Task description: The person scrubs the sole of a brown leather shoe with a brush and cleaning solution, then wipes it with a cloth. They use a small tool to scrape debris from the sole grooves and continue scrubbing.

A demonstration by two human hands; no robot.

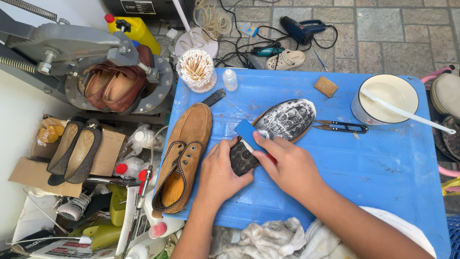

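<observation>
A shoe lies sole-up [285, 120] on the blue table [378, 168], its tread smeared with white paste. My left hand [221, 169] grips the heel end of that shoe. In my right hand [286, 165] I hold a blue flat scraper [250, 134], pressed against the sole near the heel. A matching tan suede shoe [184, 153] sits upright to the left of my hands.
Small snips [341, 126], a white tub of paste with a stick [385, 96], a small bottle [230, 79], a brown sponge block [326, 86] and a cup of sticks [196, 69] stand on the table. A press holds brown shoes [117, 84] at left. Rags [268, 237] lie near me.
</observation>
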